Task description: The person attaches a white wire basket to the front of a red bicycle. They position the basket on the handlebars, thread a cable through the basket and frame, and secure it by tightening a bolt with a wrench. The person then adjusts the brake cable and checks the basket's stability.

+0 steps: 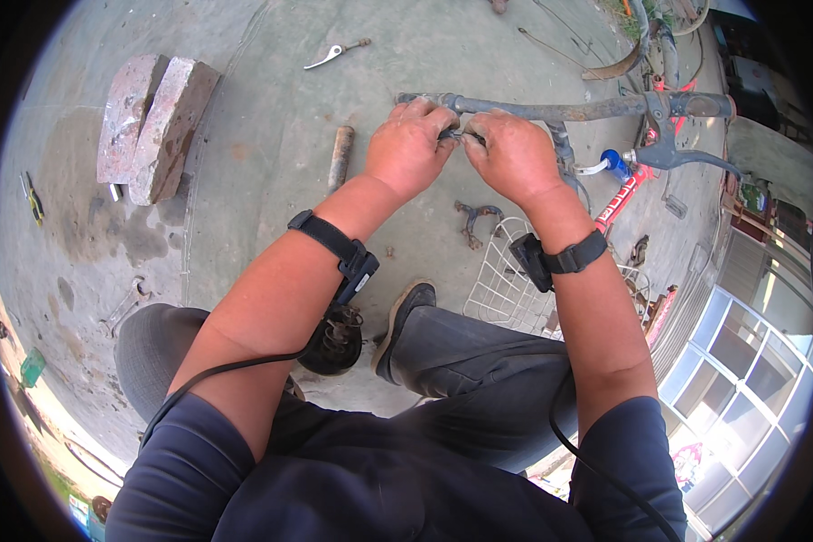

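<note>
My left hand [410, 143] and my right hand [515, 154] meet in front of me, their fingertips pinching a small dark part [451, 135]. Fingers hide most of it, so its kind cannot be told. Just beyond both hands runs a worn bicycle handlebar [555, 109]; the left fingers overlap its left end, and whether they touch it is unclear. A dark brake lever [684, 158] is fixed near the handlebar's right end. To the left of my left hand lies a rusty metal tube [341, 159].
Two concrete blocks [176, 129] lie leftward, near pliers [34, 201] and a wrench [125, 301]. A quick-release lever [337, 52] lies ahead. At right are a red bicycle frame [616, 202], a white wire basket [498, 301] and a rusty forked bracket [475, 215]. A sprung saddle [332, 349] sits below me.
</note>
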Tool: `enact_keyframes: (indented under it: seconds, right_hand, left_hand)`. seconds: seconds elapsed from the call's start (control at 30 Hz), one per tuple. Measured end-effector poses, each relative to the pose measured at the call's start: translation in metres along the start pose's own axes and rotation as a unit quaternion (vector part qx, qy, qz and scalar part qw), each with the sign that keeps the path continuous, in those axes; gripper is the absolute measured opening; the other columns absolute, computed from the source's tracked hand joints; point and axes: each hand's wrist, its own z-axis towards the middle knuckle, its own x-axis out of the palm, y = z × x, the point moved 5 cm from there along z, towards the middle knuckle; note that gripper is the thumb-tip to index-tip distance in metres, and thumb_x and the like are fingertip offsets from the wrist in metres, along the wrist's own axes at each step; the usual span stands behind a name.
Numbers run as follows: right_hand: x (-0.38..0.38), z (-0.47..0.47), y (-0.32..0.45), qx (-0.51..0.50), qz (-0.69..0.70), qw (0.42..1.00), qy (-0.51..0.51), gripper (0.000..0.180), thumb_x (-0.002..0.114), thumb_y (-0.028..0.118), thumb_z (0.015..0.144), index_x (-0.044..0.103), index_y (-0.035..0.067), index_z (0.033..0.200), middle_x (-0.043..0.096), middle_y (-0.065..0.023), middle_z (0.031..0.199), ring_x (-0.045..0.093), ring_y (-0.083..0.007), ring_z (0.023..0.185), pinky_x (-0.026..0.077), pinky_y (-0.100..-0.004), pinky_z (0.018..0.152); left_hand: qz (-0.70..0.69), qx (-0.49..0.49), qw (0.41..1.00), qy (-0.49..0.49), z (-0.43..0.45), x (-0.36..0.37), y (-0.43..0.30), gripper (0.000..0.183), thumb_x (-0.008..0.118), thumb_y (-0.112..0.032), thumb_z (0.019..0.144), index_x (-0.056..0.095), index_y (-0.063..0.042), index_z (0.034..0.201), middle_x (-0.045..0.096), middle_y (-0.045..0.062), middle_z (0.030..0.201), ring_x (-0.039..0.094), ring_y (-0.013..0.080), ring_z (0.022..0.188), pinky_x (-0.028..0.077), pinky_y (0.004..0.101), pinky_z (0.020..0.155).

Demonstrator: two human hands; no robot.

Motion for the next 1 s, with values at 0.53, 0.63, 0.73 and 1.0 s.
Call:
enact_keyframes:
  seconds: [0.53,0.63,0.73,1.0]
  right_hand:
    - [0.002,0.0013,0.0004,0.014,-0.014,1.0,0.008,0.014,0.069,0.023,0.084,0.067,0.009,0.087,0.069,-0.0104,0.089,0.069,-0.0311,0.082,0.055,-0.0446,0.068]
    - [0.003,0.0016,-0.0001,0.009,-0.017,1.0,0.005,0.015,0.069,0.023,0.083,0.067,0.009,0.088,0.069,-0.0104,0.09,0.069,-0.0308,0.082,0.056,-0.0442,0.068]
    - [0.0031,0.0013,0.0008,-0.003,-0.02,1.0,-0.003,0.016,0.07,0.023,0.083,0.067,0.009,0.089,0.069,-0.0105,0.089,0.069,-0.0304,0.082,0.056,-0.0436,0.068]
    - [0.0035,-0.0005,0.0028,0.005,-0.046,0.999,0.001,0.017,0.072,0.022,0.08,0.067,0.009,0.091,0.069,-0.0104,0.088,0.07,-0.0292,0.082,0.057,-0.0422,0.067]
  left_hand:
    - [0.013,0.005,0.999,-0.031,0.0003,0.0021,-0.004,0.02,0.073,-0.011,0.08,0.067,-0.011,0.099,0.064,0.009,0.105,0.062,0.0337,0.102,0.054,0.0431,0.083]
    - [0.013,0.003,0.999,-0.034,0.0,0.0022,-0.004,0.021,0.073,-0.011,0.08,0.067,-0.011,0.099,0.064,0.009,0.105,0.062,0.0339,0.102,0.054,0.0432,0.083]
    - [0.014,0.001,0.999,-0.034,-0.0002,0.0025,-0.0042,0.02,0.073,-0.011,0.08,0.066,-0.011,0.099,0.064,0.009,0.105,0.062,0.0343,0.102,0.054,0.0433,0.083]
    - [0.016,0.004,0.999,-0.041,-0.0001,0.0029,-0.0044,0.018,0.073,-0.011,0.08,0.067,-0.01,0.096,0.064,0.01,0.101,0.063,0.0352,0.099,0.054,0.0442,0.081]
